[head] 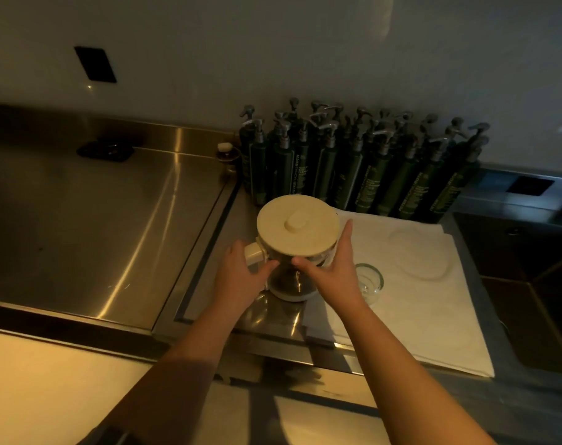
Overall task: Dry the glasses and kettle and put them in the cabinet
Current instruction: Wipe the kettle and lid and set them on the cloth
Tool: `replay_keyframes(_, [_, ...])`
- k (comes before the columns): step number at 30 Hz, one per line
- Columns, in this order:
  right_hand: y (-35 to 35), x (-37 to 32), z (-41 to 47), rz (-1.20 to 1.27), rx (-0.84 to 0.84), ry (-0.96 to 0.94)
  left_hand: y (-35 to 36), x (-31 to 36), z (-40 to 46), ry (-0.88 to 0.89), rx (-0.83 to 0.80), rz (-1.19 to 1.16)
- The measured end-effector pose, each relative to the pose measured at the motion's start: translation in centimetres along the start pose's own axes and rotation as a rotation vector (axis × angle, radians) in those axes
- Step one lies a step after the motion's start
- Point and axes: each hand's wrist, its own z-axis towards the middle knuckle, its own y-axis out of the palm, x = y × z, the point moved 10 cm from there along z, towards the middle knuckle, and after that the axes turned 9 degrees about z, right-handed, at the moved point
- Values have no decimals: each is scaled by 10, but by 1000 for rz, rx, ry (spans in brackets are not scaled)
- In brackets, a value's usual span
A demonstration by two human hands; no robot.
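1. The left hand (pixel 239 271) curls round the white handle of the kettle (pixel 297 248), its thumb reaching toward the glass body. The right hand (pixel 332 263) lies against the kettle's right side with the fingers fairly straight and the thumb tucked in front under the lid's rim, so the two hands bracket the kettle between them.

2. The step in hand looks like the kettle's: it is being taken up or steadied, either for drying or for carrying to the cabinet. No cloth is in either hand, so whether it is dry already cannot be told.

3. The next move probably calls for a level lift, the left hand bearing the weight by the handle and the right guarding the body, since the lid (pixel 298 227) may only be resting in place.

4. The kettle has a clear glass body, a pale base and a broad cream lid with a round knob. It stands on the steel surface (pixel 112 226), at the left edge of a white towel (pixel 411 313).

5. Just right of the right hand a glass (pixel 368 282) stands on the towel, and farther right lies what may be a second glass piece (the dim light makes it hard to read).

6. Behind, dark green pump bottles (pixel 353 165) stand massed against the wall, and a sink (pixel 530 284) opens at the far right.
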Motion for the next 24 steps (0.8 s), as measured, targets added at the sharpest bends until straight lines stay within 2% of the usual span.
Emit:
replay_keyframes(2, [-7,-23,6,-160,39,-72,1,4,2,39,-21,32])
replay_keyframes(4, [-6,-49,18,-412,7,-182,3,8,4,77,-54,65])
replay_keyframes(7, [16,-73,36,-693,-173,-294,4,9,8,79,-88,111])
replay_keyframes(9, [31,-71,45,-784,-293,-285,5,9,10,84,-105,146])
replay_keyframes(13, [46,-55,53,-851,-461,-216,8,9,14,63,-172,109])
replay_keyframes(16, [50,-54,56,-763,-513,-162,8,10,16,69,-196,84])
replay_keyframes(20, [51,-56,59,-815,-494,-216,16,2,20,8,-263,-4])
replay_keyframes(24, [40,-59,64,-820,-388,-212,16,-2,23,-13,-278,-48])
